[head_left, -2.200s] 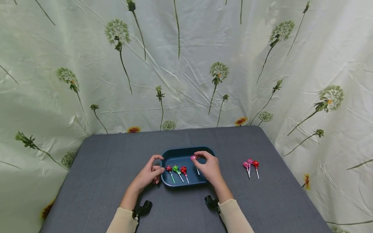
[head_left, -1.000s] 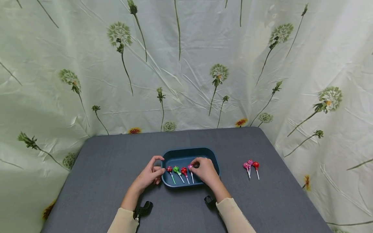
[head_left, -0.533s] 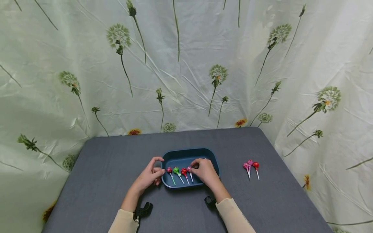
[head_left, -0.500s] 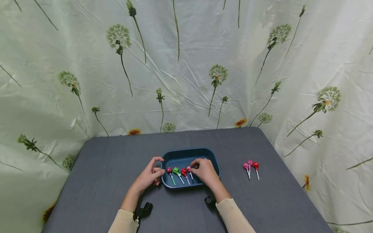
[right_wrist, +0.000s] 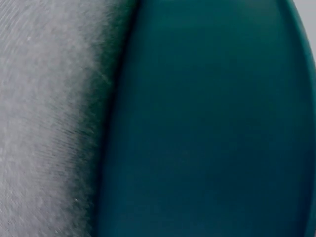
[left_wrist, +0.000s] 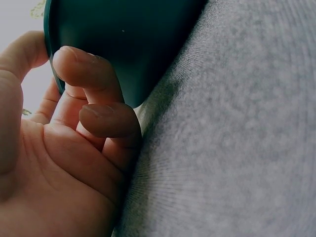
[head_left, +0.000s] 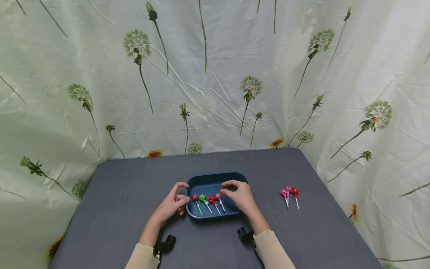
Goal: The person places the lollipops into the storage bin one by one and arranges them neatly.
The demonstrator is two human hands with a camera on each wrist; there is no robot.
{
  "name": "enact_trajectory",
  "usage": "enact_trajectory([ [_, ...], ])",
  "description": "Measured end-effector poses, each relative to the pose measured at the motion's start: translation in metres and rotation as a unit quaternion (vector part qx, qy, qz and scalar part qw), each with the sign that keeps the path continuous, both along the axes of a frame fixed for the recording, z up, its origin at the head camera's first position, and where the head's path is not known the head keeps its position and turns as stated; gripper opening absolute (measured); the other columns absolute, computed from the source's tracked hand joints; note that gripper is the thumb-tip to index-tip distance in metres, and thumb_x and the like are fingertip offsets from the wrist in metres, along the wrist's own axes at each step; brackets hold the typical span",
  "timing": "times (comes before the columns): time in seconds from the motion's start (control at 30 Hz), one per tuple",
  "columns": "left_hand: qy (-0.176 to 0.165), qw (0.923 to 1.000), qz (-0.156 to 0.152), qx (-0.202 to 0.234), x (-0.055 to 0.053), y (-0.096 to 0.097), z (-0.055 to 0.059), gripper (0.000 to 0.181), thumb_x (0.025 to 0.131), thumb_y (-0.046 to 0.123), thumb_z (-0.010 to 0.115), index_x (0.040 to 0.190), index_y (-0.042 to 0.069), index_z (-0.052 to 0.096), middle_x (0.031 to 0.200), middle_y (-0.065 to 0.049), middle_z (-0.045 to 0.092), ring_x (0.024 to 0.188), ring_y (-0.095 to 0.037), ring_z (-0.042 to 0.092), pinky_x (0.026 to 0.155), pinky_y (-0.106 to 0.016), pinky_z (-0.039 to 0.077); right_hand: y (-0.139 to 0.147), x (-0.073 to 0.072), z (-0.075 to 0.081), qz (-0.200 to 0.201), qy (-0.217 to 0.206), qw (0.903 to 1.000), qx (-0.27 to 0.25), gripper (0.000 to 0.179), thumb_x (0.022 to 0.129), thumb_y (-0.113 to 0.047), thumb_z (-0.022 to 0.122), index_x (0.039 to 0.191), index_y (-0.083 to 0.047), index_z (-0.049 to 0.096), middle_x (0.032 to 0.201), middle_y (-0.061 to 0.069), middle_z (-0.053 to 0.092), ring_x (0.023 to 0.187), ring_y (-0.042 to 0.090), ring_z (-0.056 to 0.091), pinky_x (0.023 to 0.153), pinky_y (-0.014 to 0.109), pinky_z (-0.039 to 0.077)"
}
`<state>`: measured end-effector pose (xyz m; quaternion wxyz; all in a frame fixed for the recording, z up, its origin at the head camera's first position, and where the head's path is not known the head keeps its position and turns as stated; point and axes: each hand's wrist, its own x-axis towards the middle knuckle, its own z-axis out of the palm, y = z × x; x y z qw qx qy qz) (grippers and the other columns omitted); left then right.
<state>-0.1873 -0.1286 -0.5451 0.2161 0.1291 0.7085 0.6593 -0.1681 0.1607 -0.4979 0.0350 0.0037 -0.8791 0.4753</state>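
Note:
My left hand [head_left: 170,203] holds the left end of a dark blue tray [head_left: 209,187], thumb and forefinger at its rim. In the left wrist view, two curled fingers [left_wrist: 94,71] lie against the tray's outer wall. Four sticks stand in a row inside: a dark red lollipop [head_left: 195,198], a green lollipop [head_left: 202,198], a red lollipop [head_left: 212,199] and a pink lollipop [head_left: 219,197], heads away from me. Over the tray's right part hovers my right hand [head_left: 242,196], thumb and forefinger apart, nothing between them, just right of the pink head. The right wrist view shows only the tray's outer wall [right_wrist: 207,123] and cloth.
On the grey tabletop [head_left: 134,194] to the right of the tray lie two pink lollipops [head_left: 285,191] bunched together and a red lollipop [head_left: 295,192] beside them. A flower-patterned curtain [head_left: 215,93] hangs behind the table and along both sides.
My right hand has brought the pink lollipop leftward and down into the row beside the red one, then let go and drawn slightly right. My left hand has stayed at the tray.

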Motion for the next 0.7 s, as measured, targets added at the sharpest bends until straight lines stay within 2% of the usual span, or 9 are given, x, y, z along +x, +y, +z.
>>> enact_trajectory([
  [0.17,0.000,1.0000,0.006,-0.007,0.000,0.001,0.001,0.050,0.099,0.023,0.062,0.138,0.017,0.032,0.070,-0.003,0.055,0.053,-0.017,0.052,0.050,-0.028,0.042,0.010,0.003,0.005,0.012,0.020,0.9954,-0.092,0.024,0.085,-0.024,0.080,0.106,-0.013,0.076,0.102,-0.002,0.074,0.098,0.015,0.067,0.093,0.040,0.053],
  [0.3,0.002,0.9999,0.009,-0.013,0.000,0.001,0.001,0.050,0.099,0.023,0.063,0.138,0.018,0.032,0.070,-0.003,0.055,0.053,-0.017,0.052,0.050,-0.028,0.042,0.017,0.004,0.011,0.005,0.026,0.9891,-0.145,0.026,0.085,-0.021,0.080,0.108,-0.012,0.075,0.107,0.002,0.074,0.101,0.013,0.068,0.097,0.040,0.051],
  [0.47,0.002,0.9999,0.006,-0.013,0.001,0.001,0.002,0.051,0.099,0.023,0.062,0.138,0.018,0.031,0.068,-0.002,0.056,0.052,-0.017,0.052,0.050,-0.028,0.042,0.025,0.005,0.016,-0.011,0.030,0.9859,-0.165,0.030,0.085,-0.018,0.079,0.113,-0.009,0.073,0.113,0.007,0.073,0.104,0.013,0.067,0.101,0.037,0.049],
  [0.7,0.003,1.0000,0.000,-0.005,0.000,0.001,0.001,0.051,0.099,0.022,0.062,0.139,0.016,0.030,0.069,-0.003,0.055,0.052,-0.016,0.051,0.050,-0.028,0.042,0.036,0.006,0.021,0.002,0.044,0.9762,-0.212,0.036,0.087,-0.012,0.077,0.121,-0.005,0.068,0.121,0.017,0.069,0.108,0.021,0.067,0.088,0.019,0.053],
])
